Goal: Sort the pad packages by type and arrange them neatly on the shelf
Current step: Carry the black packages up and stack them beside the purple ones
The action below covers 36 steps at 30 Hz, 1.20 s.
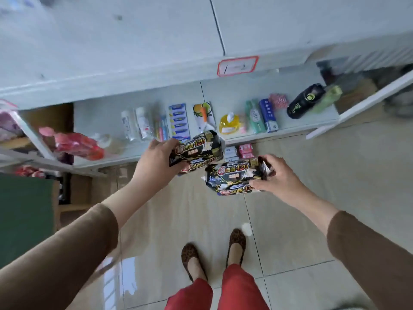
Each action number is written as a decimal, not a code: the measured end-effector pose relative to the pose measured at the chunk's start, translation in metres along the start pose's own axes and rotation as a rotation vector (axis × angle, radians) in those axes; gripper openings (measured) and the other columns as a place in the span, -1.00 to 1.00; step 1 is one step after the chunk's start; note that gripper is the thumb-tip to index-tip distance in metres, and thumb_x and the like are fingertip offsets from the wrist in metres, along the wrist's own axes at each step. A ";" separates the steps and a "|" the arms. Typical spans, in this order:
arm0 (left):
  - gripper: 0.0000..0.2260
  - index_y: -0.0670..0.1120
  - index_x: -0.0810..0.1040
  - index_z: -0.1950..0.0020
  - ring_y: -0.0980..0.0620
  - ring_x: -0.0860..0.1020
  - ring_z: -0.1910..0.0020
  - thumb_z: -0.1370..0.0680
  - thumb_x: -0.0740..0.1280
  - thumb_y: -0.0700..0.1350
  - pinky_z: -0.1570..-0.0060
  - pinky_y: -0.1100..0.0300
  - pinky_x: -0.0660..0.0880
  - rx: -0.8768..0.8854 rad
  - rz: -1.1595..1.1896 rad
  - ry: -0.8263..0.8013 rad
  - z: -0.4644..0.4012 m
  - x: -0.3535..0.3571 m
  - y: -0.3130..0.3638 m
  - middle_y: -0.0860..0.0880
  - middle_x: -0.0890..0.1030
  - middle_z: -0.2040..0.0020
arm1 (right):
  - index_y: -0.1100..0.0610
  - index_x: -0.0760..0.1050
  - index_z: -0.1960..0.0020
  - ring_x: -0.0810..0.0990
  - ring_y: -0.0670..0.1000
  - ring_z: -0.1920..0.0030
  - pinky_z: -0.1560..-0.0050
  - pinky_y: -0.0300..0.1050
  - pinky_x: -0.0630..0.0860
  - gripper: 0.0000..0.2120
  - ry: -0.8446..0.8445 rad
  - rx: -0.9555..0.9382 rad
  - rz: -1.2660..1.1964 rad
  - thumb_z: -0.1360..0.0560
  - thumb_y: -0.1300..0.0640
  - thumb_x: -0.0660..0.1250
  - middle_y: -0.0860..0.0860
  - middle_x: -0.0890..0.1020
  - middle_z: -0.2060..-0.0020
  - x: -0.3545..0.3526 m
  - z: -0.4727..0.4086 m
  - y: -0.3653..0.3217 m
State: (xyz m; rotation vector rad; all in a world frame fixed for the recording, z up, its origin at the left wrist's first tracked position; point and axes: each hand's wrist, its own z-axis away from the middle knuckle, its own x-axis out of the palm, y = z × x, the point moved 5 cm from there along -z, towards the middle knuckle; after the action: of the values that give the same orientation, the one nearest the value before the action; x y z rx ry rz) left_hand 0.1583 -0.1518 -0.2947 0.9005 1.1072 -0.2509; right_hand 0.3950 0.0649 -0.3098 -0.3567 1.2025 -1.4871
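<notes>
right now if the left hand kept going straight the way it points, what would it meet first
Probably the toothbrush pack on the shelf, just ahead of the left hand and its black pad package; depth is unclear.

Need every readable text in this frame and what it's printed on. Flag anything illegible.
"420", in large numerals: on the black pad package held by the left hand.
"420": on the matching black pad package held by the right hand.
Other characters on both packages: blurred, not readable.
Red-bordered shelf label: faint marks, illegible.
Blue box and green box on the shelf: print too small and blurred to read.
</notes>
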 end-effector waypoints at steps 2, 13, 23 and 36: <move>-0.56 0.02 0.52 -0.22 -0.11 0.49 -0.07 -0.39 0.51 0.08 0.08 0.07 0.44 0.060 -0.012 0.046 0.009 -0.062 0.024 -0.02 0.57 0.05 | -0.52 0.46 -0.05 0.57 -0.44 0.03 0.10 -0.57 0.43 -0.41 0.018 -0.056 -0.005 -0.26 0.04 0.61 -0.35 0.61 -0.04 -0.025 0.018 -0.063; -0.66 -0.01 0.55 -0.13 -0.01 0.50 0.14 -0.44 0.47 0.09 0.18 0.11 0.38 0.242 -0.086 0.261 -0.055 -0.276 0.101 0.03 0.49 0.05 | -0.15 0.53 -0.22 0.68 -0.18 0.03 0.13 -0.36 0.52 -0.52 0.084 -0.306 -0.060 -0.34 0.00 0.58 -0.17 0.70 -0.05 -0.113 0.008 -0.272; -0.76 -0.06 0.52 0.01 -0.01 0.49 0.19 -0.44 0.46 0.02 0.29 0.14 0.36 0.205 -0.260 0.289 -0.258 -0.326 0.111 0.00 0.48 0.09 | -0.03 0.55 -0.18 0.65 -0.06 -0.06 -0.06 -0.16 0.53 -0.61 0.089 -0.387 -0.145 -0.40 0.14 0.56 -0.03 0.69 -0.04 -0.166 -0.156 -0.342; -0.58 0.08 0.56 -0.21 -0.07 0.45 -0.12 -0.44 0.42 0.24 -0.10 -0.03 0.36 0.054 -0.581 0.336 -0.405 -0.319 0.063 0.08 0.61 -0.05 | -0.05 0.51 -0.14 0.63 -0.14 -0.02 0.03 -0.22 0.54 -0.64 -0.023 -0.343 -0.062 -0.40 0.08 0.55 -0.13 0.69 0.00 -0.156 -0.293 -0.376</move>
State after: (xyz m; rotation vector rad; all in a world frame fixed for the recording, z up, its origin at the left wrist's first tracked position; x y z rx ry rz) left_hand -0.2207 0.1068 -0.0513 0.6620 1.6733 -0.6242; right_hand 0.0112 0.2807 -0.0700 -0.6448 1.4413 -1.3227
